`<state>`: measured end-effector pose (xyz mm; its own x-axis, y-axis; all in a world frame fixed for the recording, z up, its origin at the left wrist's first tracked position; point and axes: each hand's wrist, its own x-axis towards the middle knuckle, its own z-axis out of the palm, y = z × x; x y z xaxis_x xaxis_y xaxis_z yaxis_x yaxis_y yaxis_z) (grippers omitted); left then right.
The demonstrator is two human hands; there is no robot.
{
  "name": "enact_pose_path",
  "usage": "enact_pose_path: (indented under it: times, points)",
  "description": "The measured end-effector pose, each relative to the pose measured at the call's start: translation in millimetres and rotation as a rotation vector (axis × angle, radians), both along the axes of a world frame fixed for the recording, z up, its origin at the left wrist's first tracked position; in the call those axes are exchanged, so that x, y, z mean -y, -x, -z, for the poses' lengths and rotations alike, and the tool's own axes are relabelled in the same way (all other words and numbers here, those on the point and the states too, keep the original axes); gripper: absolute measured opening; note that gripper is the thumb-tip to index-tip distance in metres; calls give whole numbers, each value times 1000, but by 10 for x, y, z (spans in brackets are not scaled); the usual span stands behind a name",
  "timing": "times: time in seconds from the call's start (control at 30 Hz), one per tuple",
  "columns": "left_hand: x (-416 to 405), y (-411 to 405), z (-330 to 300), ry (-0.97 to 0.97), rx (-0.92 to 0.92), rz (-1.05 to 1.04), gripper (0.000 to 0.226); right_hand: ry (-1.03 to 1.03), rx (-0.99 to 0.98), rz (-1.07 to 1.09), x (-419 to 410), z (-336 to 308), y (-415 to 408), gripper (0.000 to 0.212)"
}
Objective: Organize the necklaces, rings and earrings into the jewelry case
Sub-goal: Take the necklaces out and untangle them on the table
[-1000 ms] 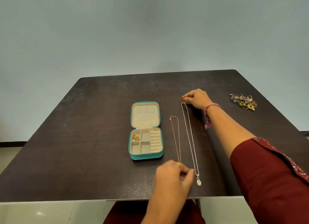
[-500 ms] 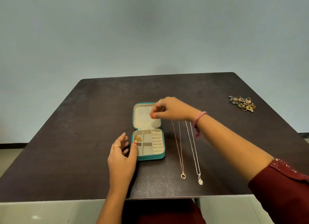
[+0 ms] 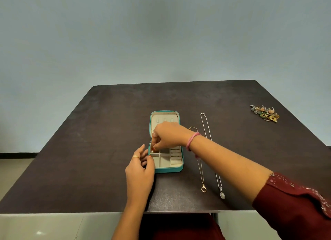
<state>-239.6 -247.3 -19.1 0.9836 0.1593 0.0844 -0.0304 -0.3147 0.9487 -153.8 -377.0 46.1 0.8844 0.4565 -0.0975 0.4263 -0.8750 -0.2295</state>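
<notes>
R hand (image 3: 168, 135) pinches small gold piece (image 3: 152, 149) over case (image 3: 169, 170) top-left slot; L hand (image 3: 141, 170) steadies case edge, fingers relaxed. Step: earring placement, prob. Next: necklaces (image 3: 211, 150) beside case need coiling.

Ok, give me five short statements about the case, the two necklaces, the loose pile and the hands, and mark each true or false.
1. The jewelry case lies open on the table. True.
2. Both necklaces are inside the case. False: the gold necklace and the silver necklace lie stretched out on the table to its right.
3. The right hand pinches a small piece over the case's far left compartment. True.
4. The pile of earrings and rings sits beside the left hand. False: it lies far off near the table's right edge.
5. The left hand touches the case's left side. True.
</notes>
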Motion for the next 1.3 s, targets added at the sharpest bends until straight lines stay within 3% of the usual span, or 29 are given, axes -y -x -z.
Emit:
enact_pose_path:
  times: [0.4, 0.57, 0.67, 0.87, 1.0, 1.13, 1.3]
  points:
    - [-4, -17, 36, -5, 14, -2, 30, 156, 123, -6, -123, 44, 74, 22]
    - [-7, 6, 23, -5, 9, 7, 28, 113, 63, 19, -118, 15, 86, 10]
    - [-11, 2, 18, -8, 12, 7, 28, 106, 26, 38, -130, 23, 71, 18]
    - [-27, 22, -16, 21, 7, 26, 30, -196, -177, 112, -23, -82, 79, 21]
    - [-45, 20, -6, 23, 36, 56, 29, -330, -185, 170, 131, -279, 126, 19]
    - [-67, -10, -59, -39, 78, 58, 35, -535, -229, 194, 295, -508, 196, 3]
    - [-127, -68, -346, -82, 184, 43, 35, -752, -249, 196, 431, -746, 322, 9]
